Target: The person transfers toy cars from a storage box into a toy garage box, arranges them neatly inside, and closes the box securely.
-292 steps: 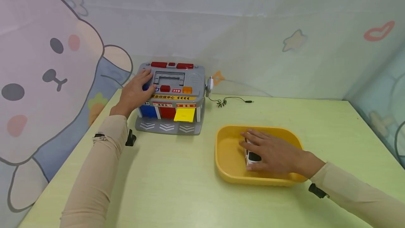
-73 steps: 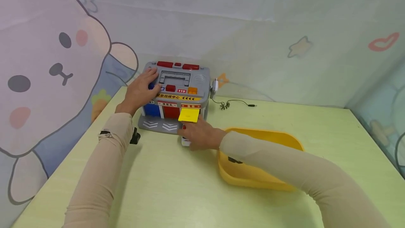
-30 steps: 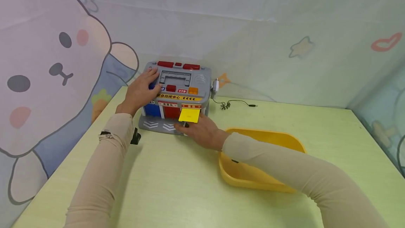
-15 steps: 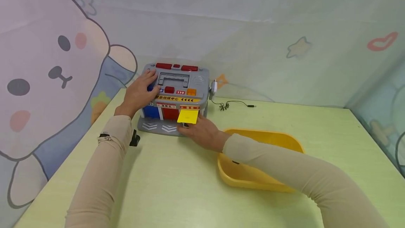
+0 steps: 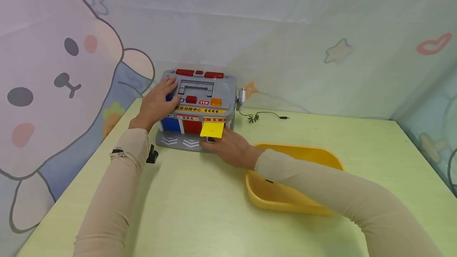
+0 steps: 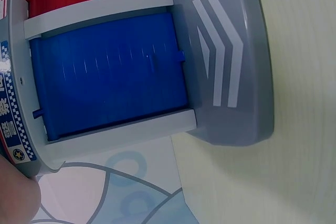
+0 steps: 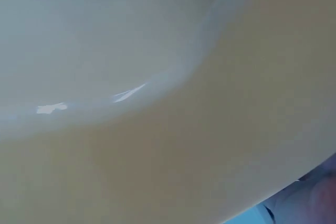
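Note:
A grey toy garage [image 5: 223, 108] stands near the back wall, with blue and red doors in front and a yellow door flap [image 5: 212, 129] raised at the right bay. My left hand [image 5: 157, 104] rests on its top left corner, fingers spread. Below the yellow flap, my right hand [image 5: 232, 148] holds a white toy car [image 5: 211, 139] at the bay's mouth; only a small white and dark bit of the car shows, and most of the fingers are hidden. The left wrist view shows the blue door [image 6: 110, 74] lowered and the grey ramp [image 6: 231, 124] with white chevrons.
A yellow tray [image 5: 285, 206] sits beneath my right forearm, its rim filling the right wrist view in a blur. A thin black cable [image 5: 265, 113] lies right of the garage. A patterned cloth wall [image 5: 285, 58] rises behind the light green table [image 5: 185, 209].
Earlier my right hand was on the toy car in the tray. It has brought the car left to the garage and moved it in under the yellow flap. The left hand stays put.

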Available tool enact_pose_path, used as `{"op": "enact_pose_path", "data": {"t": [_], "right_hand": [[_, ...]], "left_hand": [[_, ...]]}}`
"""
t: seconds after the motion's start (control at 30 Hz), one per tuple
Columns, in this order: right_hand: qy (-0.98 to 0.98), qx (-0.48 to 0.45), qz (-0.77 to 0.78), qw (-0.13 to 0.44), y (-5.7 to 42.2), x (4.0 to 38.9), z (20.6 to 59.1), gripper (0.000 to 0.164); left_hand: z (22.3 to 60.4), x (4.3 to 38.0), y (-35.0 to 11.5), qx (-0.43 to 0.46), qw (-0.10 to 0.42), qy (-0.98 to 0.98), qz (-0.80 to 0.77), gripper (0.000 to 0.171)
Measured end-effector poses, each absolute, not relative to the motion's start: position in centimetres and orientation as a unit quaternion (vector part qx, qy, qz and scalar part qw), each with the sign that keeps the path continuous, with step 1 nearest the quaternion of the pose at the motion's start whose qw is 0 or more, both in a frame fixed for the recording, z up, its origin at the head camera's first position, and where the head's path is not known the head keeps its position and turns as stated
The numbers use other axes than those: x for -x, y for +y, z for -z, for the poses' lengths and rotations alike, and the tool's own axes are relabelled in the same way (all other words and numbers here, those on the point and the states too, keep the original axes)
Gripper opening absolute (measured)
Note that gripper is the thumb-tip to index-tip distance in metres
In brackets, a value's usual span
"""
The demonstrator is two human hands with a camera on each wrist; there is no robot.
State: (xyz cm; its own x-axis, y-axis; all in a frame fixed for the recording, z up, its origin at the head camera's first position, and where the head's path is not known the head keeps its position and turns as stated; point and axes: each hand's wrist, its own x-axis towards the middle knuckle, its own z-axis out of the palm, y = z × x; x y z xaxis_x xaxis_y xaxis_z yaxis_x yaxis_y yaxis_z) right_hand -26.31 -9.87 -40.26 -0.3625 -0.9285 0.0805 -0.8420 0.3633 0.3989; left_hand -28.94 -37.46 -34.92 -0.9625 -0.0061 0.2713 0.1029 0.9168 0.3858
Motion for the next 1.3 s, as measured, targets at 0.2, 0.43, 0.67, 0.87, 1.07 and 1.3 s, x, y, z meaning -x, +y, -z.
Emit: {"op": "enact_pose_path", "data": {"t": [0.2, 0.43, 0.67, 0.87, 1.07, 1.3], "right_hand": [[-0.817, -0.543, 0.141, 0.134, -9.7, 26.6, 40.4, 0.028], [-0.817, -0.537, 0.156, 0.140, -9.7, 26.5, 40.4, 0.038], [-0.813, -0.533, 0.171, 0.158, -9.9, 26.4, 40.3, 0.039], [-0.821, -0.520, 0.190, 0.141, -9.8, 26.2, 40.3, 0.048], [-0.822, -0.507, 0.221, 0.136, -10.1, 25.9, 40.0, 0.053], [-0.804, -0.513, 0.255, 0.161, -10.2, 25.5, 40.0, 0.055]], "left_hand": [[34.9, 29.0, -37.4, 0.025, 0.131, -0.970, 0.203, 0.064], [34.8, 28.9, -37.2, 0.018, 0.128, -0.971, 0.199, 0.064], [34.8, 28.9, -37.3, 0.020, 0.131, -0.971, 0.197, 0.064], [34.9, 29.0, -37.4, 0.021, 0.130, -0.972, 0.197, 0.064], [34.8, 29.0, -37.4, 0.020, 0.130, -0.972, 0.196, 0.064], [34.9, 29.0, -37.4, 0.020, 0.128, -0.972, 0.197, 0.064]]}}
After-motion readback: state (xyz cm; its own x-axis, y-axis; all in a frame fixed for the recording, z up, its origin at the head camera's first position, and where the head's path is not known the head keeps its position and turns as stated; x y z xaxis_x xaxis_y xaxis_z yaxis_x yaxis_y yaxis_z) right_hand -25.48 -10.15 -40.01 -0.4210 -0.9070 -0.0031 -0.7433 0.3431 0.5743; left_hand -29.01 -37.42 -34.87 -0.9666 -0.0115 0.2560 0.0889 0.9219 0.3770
